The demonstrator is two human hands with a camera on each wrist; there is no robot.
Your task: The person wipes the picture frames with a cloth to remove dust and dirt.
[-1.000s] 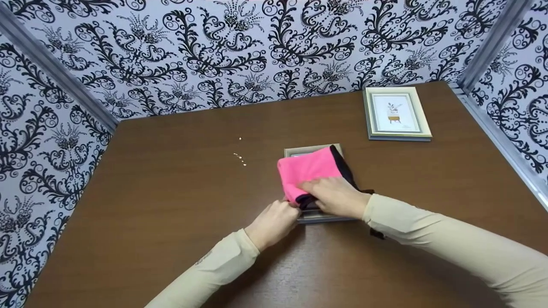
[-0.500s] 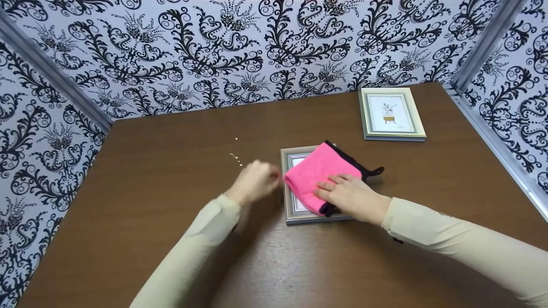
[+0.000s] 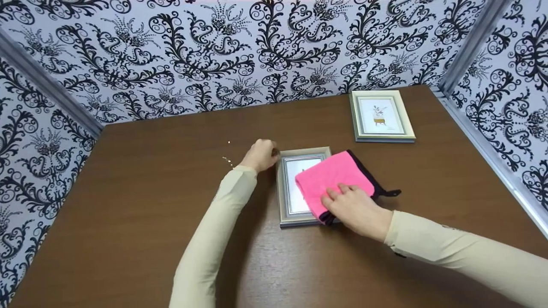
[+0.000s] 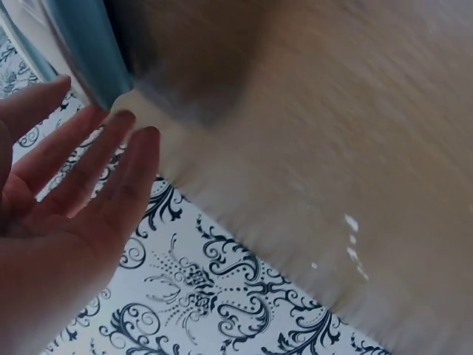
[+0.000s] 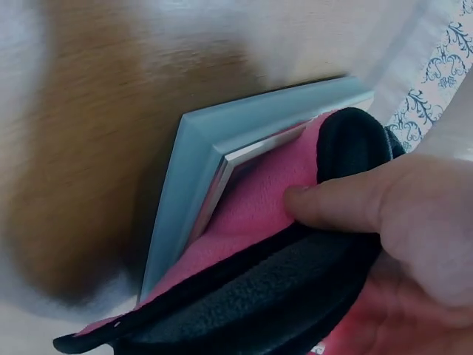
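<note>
In the head view a grey-beige picture frame (image 3: 282,188) lies on the table, partly covered by a folded pink cloth (image 3: 332,175) with black edging and a black loop. My left hand (image 3: 260,155) is at the frame's far left corner. The left wrist view puts the thumb and fingertips of that hand (image 4: 81,170) on either side of the frame's corner (image 4: 92,52). My right hand (image 3: 357,211) holds the cloth over the frame's right part, fingers spread on the pink side. In the right wrist view, its thumb (image 5: 332,205) presses on the cloth's fold.
A second picture frame (image 3: 404,115), cream coloured with a small plant drawing, lies at the back right of the brown table (image 3: 141,205). Several small white specks (image 3: 228,160) lie left of my left hand. Patterned walls (image 3: 205,55) stand behind and at both sides.
My left hand has gone from the frame's near left corner up to its far left corner. My right hand and the cloth have shifted right, uncovering the frame's left part.
</note>
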